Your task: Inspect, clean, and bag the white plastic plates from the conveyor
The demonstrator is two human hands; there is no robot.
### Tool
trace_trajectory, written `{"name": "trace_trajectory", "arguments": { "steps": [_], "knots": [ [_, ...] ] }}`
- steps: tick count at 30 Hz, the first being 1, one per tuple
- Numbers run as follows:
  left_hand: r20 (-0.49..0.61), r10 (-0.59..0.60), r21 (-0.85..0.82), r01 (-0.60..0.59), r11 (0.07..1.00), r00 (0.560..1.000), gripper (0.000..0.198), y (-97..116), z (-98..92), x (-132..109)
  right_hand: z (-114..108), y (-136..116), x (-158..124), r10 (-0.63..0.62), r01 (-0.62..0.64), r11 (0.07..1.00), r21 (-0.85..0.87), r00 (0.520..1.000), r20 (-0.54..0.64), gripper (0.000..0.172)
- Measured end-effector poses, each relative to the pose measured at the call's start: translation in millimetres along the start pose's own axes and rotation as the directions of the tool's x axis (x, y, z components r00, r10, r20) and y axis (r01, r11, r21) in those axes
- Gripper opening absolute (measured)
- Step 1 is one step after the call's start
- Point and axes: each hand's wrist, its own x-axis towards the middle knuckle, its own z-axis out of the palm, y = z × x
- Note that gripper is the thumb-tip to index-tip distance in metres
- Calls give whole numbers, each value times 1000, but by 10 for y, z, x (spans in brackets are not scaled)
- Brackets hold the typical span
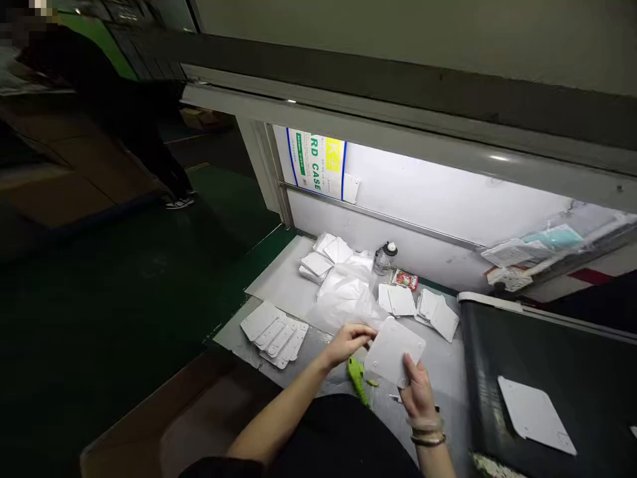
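White wall [428,182]: blue-edged sheet [321,167] reads "ARD CASE". Right hand [417,388] pinches square white plate [393,348]; left hand [347,343], grip unclear. Clear plastic bottle [383,261] at plate's 12 o'clock.

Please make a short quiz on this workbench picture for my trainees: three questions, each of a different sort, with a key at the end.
1. True or false: the clear bottle with a black-and-white top is lying on its side.
2. Multiple choice: whose thumb rests over the face of the flat square white panel?
A. the left hand
B. the right hand
C. neither hand
3. Fill in the gap: in the head view, the flat black conveyor belt runs along the ____ side of the flat grey worktop.

Key:
1. False; it stands upright.
2. B.
3. Right.
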Motion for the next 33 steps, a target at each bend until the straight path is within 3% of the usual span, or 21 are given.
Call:
{"name": "trace_trajectory", "arguments": {
  "steps": [2,3,5,6,8,10,13,16,20,24,26,30,33],
  "knots": [
    [-273,16,89,8,996,962,34,-45,-188,10,-144,-70,-8,-33,32,999,-26,999,-21,50],
    [-341,10,102,26,994,940,45,-67,-281,19,-209,-103,-11,-46,44,998,-41,999,-27,49],
    [-366,-48,71,79,994,929,64,-108,-461,39,-319,-159,-11,-64,62,995,-72,998,-25,47],
    [-304,-99,26,112,993,948,68,-124,-545,46,-363,-182,-6,-68,66,994,-88,997,-22,45],
    [-46,-189,-81,185,979,981,56,-149,-694,43,-438,-218,16,-66,63,992,-114,998,-23,43],
    [149,-219,-129,239,963,964,45,-163,-809,12,-504,-245,52,-43,38,990,-139,998,-37,43],
    [236,-245,-122,279,952,940,41,-181,-882,-50,-581,-265,101,1,-21,974,-224,996,-88,44],
    [224,-270,-88,295,951,937,40,-199,-769,-99,-561,-232,92,-18,-13,959,-283,994,-106,46],
    [234,-243,-76,267,961,941,49,-146,-306,-179,-311,-45,-11,66,-58,984,-170,997,39,42],
    [295,-121,-168,176,970,948,39,-13,95,-267,-81,170,-79,185,-166,979,-121,968,172,38],
    [341,-71,-215,151,965,938,36,29,132,-298,-72,206,-78,195,-172,976,-132,962,190,38],
    [429,-29,-274,160,948,903,32,15,9,-350,-159,151,-66,194,-154,969,-194,959,206,36],
    [398,-59,-295,189,937,916,39,-66,-74,-359,-197,80,-57,176,-125,965,-232,961,213,36]
  ]
}}
